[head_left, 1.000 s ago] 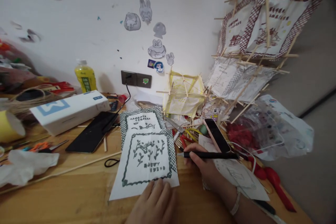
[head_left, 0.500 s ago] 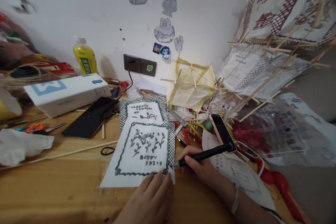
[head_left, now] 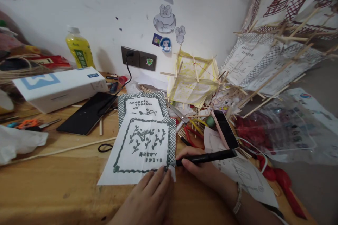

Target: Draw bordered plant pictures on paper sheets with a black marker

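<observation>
A white paper sheet lies on the wooden table, bearing dark green branches, written characters and a wavy frame, with a crosshatched strip down its right edge. My left hand rests on the sheet's bottom edge, palm down with fingers stretched out. In my right hand is a black marker pen, gripped between thumb and fingers. Its tip meets the lower right corner of the drawn frame, by the crosshatching. Behind the sheet, partly covered by it, is a second decorated paper with a similar crosshatched border.
Left stand a white box, a black tablet, a yellow drink bottle and orange-handled scissors. A pink phone lies right, above a sketched paper. Stick-framed paper lanterns and a plastic bag stand behind.
The marker's tip has shifted slightly left, from the crosshatched strip to the frame's corner. The view has tilted down a little. My left hand stays on the paper.
</observation>
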Motion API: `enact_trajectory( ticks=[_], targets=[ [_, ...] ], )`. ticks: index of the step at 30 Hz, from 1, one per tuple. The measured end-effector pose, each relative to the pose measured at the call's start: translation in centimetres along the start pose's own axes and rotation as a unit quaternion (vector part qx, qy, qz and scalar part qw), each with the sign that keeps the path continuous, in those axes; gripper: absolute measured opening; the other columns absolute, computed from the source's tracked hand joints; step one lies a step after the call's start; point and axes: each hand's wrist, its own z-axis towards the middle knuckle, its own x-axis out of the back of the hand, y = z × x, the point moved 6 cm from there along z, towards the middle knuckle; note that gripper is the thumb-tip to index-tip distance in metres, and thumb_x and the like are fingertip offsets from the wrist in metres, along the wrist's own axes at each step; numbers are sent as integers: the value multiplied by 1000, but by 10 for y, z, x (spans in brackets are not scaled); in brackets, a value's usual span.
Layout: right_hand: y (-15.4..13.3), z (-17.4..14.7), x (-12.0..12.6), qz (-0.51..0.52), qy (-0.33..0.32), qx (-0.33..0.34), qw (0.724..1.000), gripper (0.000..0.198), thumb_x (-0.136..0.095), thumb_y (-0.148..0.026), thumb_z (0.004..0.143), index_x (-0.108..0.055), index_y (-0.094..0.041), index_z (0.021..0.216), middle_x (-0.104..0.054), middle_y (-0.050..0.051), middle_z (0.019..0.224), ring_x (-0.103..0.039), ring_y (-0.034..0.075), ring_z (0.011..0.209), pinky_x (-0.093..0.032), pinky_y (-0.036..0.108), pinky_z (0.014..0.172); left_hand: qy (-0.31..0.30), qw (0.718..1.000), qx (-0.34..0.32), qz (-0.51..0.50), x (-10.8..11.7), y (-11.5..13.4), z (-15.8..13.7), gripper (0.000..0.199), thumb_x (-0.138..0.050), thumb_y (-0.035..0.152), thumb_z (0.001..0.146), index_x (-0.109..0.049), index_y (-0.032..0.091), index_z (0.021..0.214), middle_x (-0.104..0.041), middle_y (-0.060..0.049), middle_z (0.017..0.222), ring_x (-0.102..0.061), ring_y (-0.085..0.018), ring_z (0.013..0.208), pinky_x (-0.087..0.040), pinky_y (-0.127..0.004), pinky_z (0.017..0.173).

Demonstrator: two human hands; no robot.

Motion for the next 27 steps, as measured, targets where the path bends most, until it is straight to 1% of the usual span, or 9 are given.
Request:
enact_trajectory(
  ticks=[6, 11, 14, 18, 22, 24, 27],
  targets=[
    [1, 0, 0, -20, -3, 8, 1000, 17, -52, -26, 85, -67, -17, 86, -68, 5, 78, -63, 16, 71, -49, 27, 67, -6, 1000, 20, -9, 1, 0, 0, 46, -50, 30, 88, -55, 5, 126, -53, -16, 133, -46, -33, 121, -42, -45, 100],
    [-2, -1, 1, -27, 3, 21, 999, 19, -50, -27, 86, -66, -17, 84, -67, 4, 76, -61, 16, 69, -48, 27, 65, 7, 1000, 9, 0, 2, 1, -2, 46, -52, 27, 85, -56, 6, 126, -54, -15, 132, -45, -32, 121, -42, -44, 100],
    [-3, -2, 2, -25, 10, 16, 1000, 19, -50, -27, 86, -65, -17, 81, -66, 3, 73, -60, 15, 67, -47, 26, 63, 8, 1000, 14, -6, 2, 1, -1, 45, -52, 27, 86, -55, 7, 126, -55, -15, 132, -45, -32, 120, -41, -44, 100],
    [-5, -1, 2, -3, 9, 5, 1000, 19, -50, -26, 85, -63, -19, 76, -62, 1, 66, -56, 14, 59, -46, 25, 59, 9, 999, 19, -26, 2, 1, -1, 45, -49, 32, 89, -54, 8, 127, -54, -16, 132, -45, -31, 121, -40, -45, 102],
    [-7, 1, 2, 26, 11, -4, 1000, 19, -50, -26, 82, -61, -19, 68, -60, 1, 64, -55, 13, 58, -46, 25, 58, 15, 999, 17, -23, 1, 2, -3, 46, -49, 32, 89, -54, 6, 127, -55, -17, 130, -44, -33, 121, -39, -47, 102],
    [-4, 0, 2, 43, 14, -18, 999, 22, -51, -28, 82, -60, -19, 65, -59, 1, 63, -54, 14, 59, -45, 25, 57, 21, 999, 20, -21, 1, 1, -4, 46, -51, 30, 87, -53, 6, 127, -54, -17, 131, -43, -33, 122, -38, -47, 103],
    [2, -2, 4, 73, 39, -38, 996, 27, -52, -34, 83, -61, -18, 64, -57, 1, 61, -53, 13, 57, -44, 24, 54, 24, 999, 19, -25, -1, 0, -5, 46, -52, 29, 86, -52, 8, 128, -54, -16, 131, -43, -32, 123, -37, -45, 104]
  ],
)
